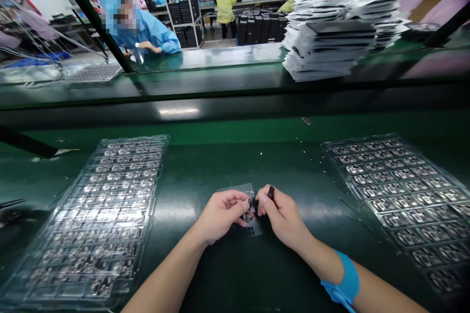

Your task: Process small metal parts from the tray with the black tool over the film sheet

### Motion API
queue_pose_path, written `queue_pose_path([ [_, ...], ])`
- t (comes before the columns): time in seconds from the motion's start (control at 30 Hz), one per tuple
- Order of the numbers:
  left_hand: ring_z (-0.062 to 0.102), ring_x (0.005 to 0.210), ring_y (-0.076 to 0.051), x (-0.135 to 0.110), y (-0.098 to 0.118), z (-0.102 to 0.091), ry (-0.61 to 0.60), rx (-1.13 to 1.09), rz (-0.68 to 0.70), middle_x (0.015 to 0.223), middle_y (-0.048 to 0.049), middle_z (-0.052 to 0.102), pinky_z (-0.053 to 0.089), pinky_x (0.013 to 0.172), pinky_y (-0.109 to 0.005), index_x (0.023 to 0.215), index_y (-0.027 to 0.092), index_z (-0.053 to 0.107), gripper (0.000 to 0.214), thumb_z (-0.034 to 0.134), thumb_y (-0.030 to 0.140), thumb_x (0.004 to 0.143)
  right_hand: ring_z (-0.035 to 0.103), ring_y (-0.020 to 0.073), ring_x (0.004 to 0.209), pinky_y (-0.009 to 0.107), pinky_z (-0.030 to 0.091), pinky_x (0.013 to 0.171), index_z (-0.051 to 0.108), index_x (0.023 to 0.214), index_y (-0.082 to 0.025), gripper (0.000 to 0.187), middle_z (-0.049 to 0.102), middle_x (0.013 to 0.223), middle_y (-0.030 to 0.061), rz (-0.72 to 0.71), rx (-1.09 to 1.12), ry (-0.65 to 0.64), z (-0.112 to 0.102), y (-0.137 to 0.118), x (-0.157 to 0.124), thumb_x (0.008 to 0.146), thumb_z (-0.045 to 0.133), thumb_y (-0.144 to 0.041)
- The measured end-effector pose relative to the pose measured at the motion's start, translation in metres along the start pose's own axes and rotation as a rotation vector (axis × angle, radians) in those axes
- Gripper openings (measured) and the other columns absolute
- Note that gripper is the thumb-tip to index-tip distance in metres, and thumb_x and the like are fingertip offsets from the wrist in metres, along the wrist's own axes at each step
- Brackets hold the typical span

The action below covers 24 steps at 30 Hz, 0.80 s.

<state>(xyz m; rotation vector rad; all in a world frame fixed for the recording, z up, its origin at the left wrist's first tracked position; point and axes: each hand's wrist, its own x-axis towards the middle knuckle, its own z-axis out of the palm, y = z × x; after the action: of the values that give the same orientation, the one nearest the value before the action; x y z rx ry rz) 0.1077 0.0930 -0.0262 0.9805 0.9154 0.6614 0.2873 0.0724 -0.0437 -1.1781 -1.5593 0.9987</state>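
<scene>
Green workbench (227,156), left fingers (235,200) pinching circuit piece (248,212), right fingers (262,195) clenching forward-pointing black stick (270,192)

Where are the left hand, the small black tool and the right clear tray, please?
Left hand (220,216): head view, back of the hand.
Small black tool (270,192): head view, its exposed upper end.
Right clear tray (362,141): head view, top rim.

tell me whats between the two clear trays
In the head view, the left hand and right hand, holding a small black piece, lie between the left tray and right tray, over a small clear sheet on the green bench.
</scene>
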Motion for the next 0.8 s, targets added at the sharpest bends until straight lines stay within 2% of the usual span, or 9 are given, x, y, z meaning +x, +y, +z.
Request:
queue_pose_path([
  [0.17,0.060,0.080,-0.013,0.0019,-0.0016,0.0000,0.025,-0.015,0.040,0.094,-0.0068,0.065,0.055,0.066,-0.023,0.101,0.013,0.069,0.034,0.072,0.039,0.079,0.050,0.0173,0.063,0.026,0.037,0.060,0.054,0.078,-0.019,0.026,0.053,0.069,0.0005,-0.014,-0.057,-0.087,0.0033,-0.0017,0.0000,0.098,0.044,-0.032],
  [0.53,0.061,0.081,-0.015,0.0006,-0.0006,0.0018,0.015,0.059,0.016,0.095,-0.0080,0.064,0.057,0.066,-0.025,0.108,0.011,0.064,0.043,0.069,0.044,0.080,0.047,0.0153,0.060,0.024,0.035,0.057,0.053,0.074,-0.019,0.022,0.050,0.065,-0.0018,0.021,-0.014,-0.125,0.0041,0.0007,0.0019,0.093,0.048,-0.028],
  [0.7,0.059,0.073,-0.013,0.0005,0.0014,0.0021,0.006,0.076,0.029,0.084,-0.0037,0.061,0.054,0.057,-0.021,0.093,0.013,0.062,0.034,0.063,0.046,0.084,0.047,0.0149,0.059,0.024,0.035,0.056,0.052,0.070,-0.018,0.021,0.051,0.064,-0.0017,0.022,-0.011,-0.177,0.0045,0.0004,0.0021,0.090,0.048,-0.026],
  [0.8,0.058,0.072,-0.012,0.0001,0.0029,0.0023,-0.005,0.096,0.030,0.082,-0.0026,0.059,0.055,0.057,-0.022,0.088,0.013,0.060,0.031,0.061,0.044,0.086,0.048,0.0146,0.059,0.023,0.035,0.056,0.053,0.070,-0.019,0.021,0.052,0.064,-0.0017,0.030,-0.014,-0.180,0.0038,-0.0008,0.0019,0.090,0.048,-0.025],
])
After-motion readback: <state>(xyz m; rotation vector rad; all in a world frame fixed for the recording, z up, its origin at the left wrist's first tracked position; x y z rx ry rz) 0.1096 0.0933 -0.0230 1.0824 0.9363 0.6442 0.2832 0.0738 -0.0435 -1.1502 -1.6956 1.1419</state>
